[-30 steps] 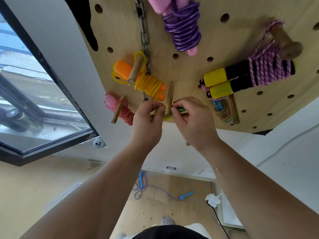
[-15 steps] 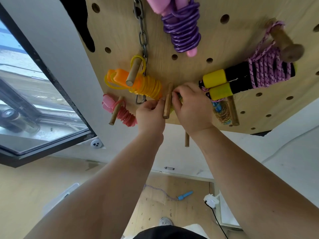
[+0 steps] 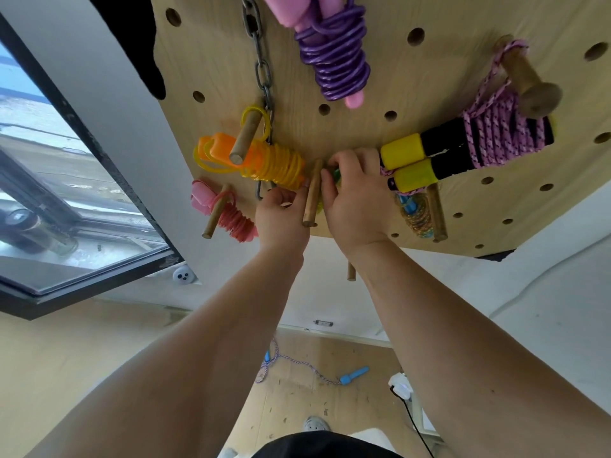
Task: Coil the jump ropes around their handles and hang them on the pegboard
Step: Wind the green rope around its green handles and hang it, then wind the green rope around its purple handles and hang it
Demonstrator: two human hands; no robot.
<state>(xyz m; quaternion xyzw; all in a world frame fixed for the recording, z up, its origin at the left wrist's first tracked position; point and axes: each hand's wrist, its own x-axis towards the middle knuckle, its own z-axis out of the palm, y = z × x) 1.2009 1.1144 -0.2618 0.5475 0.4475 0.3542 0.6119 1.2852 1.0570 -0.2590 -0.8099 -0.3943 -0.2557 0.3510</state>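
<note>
Both hands have advanced up the centre peg [image 3: 312, 200], near the pegboard's [image 3: 429, 104] lower edge. Hung ropes, five: coral rope [image 3: 235, 220], orange rope [image 3: 274, 163], purple rope [image 3: 334, 61], pink-black rope [image 3: 496, 137], multicolour rope [image 3: 417, 223]. Left hand [image 3: 281, 219] curled beside the peg, grip cannot be told. Right hand [image 3: 353, 200] pinches the green rope [image 3: 335, 176], largely hidden. One loose rope [image 3: 307, 368] on the floor [image 3: 297, 408].

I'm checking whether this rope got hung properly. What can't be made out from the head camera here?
Head view:
- Green jump rope: nearly all covered by the right hand and left hand; whether its loop sits on the peg is hidden.
- Purple rope: handle tops cut off by the top edge.
- Blue-handled rope: partly behind the yellow-black handles.
</note>
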